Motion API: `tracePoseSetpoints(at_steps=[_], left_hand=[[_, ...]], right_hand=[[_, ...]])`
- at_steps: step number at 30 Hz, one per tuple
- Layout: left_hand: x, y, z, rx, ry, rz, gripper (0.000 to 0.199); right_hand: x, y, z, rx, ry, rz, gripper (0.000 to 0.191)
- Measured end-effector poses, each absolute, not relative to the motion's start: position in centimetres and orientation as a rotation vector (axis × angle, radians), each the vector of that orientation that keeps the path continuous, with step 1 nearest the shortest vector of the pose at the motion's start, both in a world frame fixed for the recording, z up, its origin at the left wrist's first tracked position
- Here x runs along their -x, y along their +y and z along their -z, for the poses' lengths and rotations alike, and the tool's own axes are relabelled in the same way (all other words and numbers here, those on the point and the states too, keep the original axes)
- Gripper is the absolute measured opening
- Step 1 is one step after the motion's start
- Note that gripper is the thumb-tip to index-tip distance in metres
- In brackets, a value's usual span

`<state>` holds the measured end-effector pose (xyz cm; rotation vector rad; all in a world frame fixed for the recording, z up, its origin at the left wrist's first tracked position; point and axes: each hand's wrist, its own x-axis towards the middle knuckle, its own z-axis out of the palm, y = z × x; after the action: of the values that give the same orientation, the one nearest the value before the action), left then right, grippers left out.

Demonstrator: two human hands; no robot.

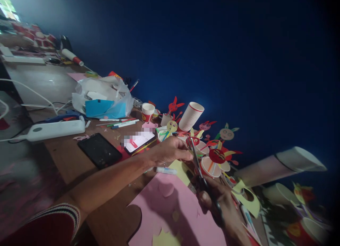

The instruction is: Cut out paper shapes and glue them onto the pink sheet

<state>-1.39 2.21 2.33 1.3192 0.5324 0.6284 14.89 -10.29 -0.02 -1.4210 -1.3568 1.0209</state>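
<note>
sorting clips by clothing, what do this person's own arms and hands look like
Left arm: a red sleeve ending in a ribbed-looking cuff with white and dark stripes; the forearm below it is bare, with no watch or bracelet visible. The left hand and right hand wear no gloves. Any rings are too unclear to tell, and no right sleeve shows.

Beyond the left hand (172,148) stands the cup stack (190,116); leftward lie phone (142,140), tablet (99,150), then power strip (55,128). The glue stick (166,170) lies nearer than the hand, the paper sheet (156,203) nearer still.
</note>
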Motion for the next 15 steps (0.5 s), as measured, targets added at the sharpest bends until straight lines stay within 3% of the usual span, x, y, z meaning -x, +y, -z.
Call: tracePoseSetpoints(at_steps=[8, 15], left_hand=[[1.27, 2.25, -2.37, -1.291, 0.552, -0.649, 0.013], [1.13, 2.06, -2.83, -1.252, 0.605, -0.645, 0.018]], right_hand=[[-15.22, -10.21, 0.5, 1.36, -1.325, -1.082, 0.039], [-15.52, -9.91, 0.77, 1.353, -1.365, -1.22, 0.044]])
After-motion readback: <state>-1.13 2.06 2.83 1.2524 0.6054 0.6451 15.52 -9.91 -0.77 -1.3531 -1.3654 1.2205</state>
